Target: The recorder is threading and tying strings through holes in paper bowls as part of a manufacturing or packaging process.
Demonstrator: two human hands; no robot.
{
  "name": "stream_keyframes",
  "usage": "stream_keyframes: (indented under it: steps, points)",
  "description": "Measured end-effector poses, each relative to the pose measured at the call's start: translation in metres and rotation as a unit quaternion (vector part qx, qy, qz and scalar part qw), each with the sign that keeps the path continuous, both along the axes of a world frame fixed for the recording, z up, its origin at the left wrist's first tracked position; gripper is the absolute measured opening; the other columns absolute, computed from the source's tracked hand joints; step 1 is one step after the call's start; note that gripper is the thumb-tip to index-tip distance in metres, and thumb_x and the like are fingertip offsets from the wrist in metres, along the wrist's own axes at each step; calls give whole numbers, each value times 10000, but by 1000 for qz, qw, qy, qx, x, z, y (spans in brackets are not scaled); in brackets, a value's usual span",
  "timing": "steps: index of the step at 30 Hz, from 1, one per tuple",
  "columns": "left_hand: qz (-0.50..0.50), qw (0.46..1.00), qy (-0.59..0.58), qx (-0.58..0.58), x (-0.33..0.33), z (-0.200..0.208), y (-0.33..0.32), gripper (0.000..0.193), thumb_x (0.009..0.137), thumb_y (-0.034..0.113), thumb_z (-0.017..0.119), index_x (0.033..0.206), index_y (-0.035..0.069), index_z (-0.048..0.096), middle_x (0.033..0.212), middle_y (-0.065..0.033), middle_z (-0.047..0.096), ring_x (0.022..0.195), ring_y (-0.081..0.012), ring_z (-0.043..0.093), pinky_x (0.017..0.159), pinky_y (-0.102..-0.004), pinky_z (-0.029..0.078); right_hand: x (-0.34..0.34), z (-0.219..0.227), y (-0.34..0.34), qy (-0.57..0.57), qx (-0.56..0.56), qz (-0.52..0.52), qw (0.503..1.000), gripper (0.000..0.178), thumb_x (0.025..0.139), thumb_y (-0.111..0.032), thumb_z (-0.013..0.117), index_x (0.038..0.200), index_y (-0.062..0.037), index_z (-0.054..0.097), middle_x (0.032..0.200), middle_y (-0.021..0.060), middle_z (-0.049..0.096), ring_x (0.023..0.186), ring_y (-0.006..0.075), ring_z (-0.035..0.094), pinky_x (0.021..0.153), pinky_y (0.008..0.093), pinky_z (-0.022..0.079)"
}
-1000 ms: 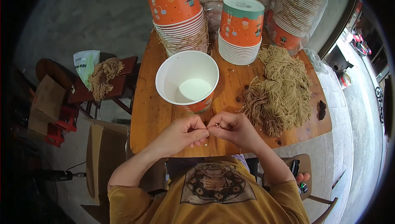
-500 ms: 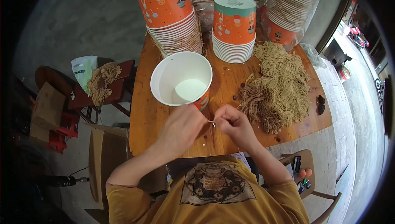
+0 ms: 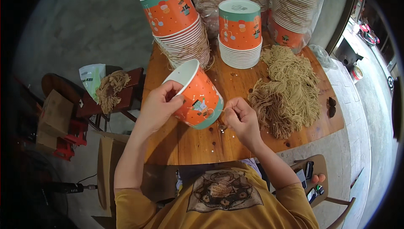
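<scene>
My left hand grips an orange paper bucket by its white rim, thumb outside and fingers toward the inside. Tilted over the table, the bucket has its mouth toward the upper left and its green base band toward the lower right. Close to that base, my right hand is closed in a pinch on a thin tan cord. The cord's near end runs to the bucket's lower side; how it is fixed there is too small to tell. Beside my right hand lies a heap of tan cords.
Upside-down nested buckets stand at the back left and back middle of the wooden table. A plastic-wrapped stack rises at the far right. Small white bits dot the tabletop. To the left, a stool carries more cords; an open carton stands nearer.
My left hand has gone from the cord to the bucket's rim. The bucket, upright before, is now lifted and tilted toward my right hand, which still pinches the cord.
</scene>
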State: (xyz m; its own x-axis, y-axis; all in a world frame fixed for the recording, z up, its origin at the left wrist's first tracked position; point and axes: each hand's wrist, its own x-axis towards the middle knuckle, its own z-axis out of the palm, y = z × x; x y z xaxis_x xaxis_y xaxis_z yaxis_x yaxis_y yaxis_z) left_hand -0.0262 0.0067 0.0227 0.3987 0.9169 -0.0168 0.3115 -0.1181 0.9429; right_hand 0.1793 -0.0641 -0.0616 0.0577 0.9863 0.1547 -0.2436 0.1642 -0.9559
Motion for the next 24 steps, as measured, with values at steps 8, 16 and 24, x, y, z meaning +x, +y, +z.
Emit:
stream_keyframes:
  steps: [8,16,24]
  points:
    - [6,999,-44,-28,-16,3,-3,172,831,34,513,995,17,563,881,9,582,744,-43,537,664,-208,465,-16,-2,13,-14,-4,33,999,72,882,-74,534,854,-38,478,713,-44,511,642,19,434,582,197,379]
    - [-16,993,-65,-98,-23,11,0,339,783,-22,459,1110,20,535,989,-30,602,825,-92,602,693,-267,533,-21,5,21,-12,-34,42,998,75,882,-81,535,859,-30,484,708,-32,519,642,29,453,595,206,410]
    - [-37,991,-90,-88,-27,6,2,315,789,-12,485,1100,25,513,997,-39,603,823,-94,609,684,-249,522,-20,4,25,-28,-26,43,998,50,903,-77,500,873,-41,482,699,-25,513,623,34,460,566,198,396]
